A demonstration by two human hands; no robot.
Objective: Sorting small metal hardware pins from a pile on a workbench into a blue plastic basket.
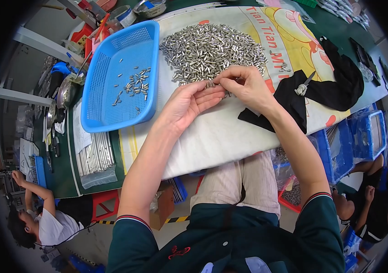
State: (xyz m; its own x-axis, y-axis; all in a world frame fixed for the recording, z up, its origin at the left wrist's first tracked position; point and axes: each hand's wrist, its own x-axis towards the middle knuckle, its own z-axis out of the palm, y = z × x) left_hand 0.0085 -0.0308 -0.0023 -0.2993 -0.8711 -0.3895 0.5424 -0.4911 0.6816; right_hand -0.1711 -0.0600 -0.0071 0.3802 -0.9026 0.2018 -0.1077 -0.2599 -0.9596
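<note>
Both my hands meet over the cloth, at the near edge of a large heap of small shiny metal pins [212,50]. My left hand [189,102] is turned palm up with its fingers curled together, and a few small metal pins [210,84] show at its thumb and fingertips. From the right, my right hand [248,88] reaches in with thumb and index finger pinched close to those pins. What lies between the right fingertips is too small to make out. To the left stands a blue perforated basket [100,102] with a scattering of similar pins [139,84] inside.
A white and yellow printed cloth [194,145] covers the table. Black fabric [339,86] lies to the right with a white-wrapped blade [304,86] on it. Bagged metal rods [94,157] lie at left. Blue bins [339,145] stand at right. Other people sit on both sides.
</note>
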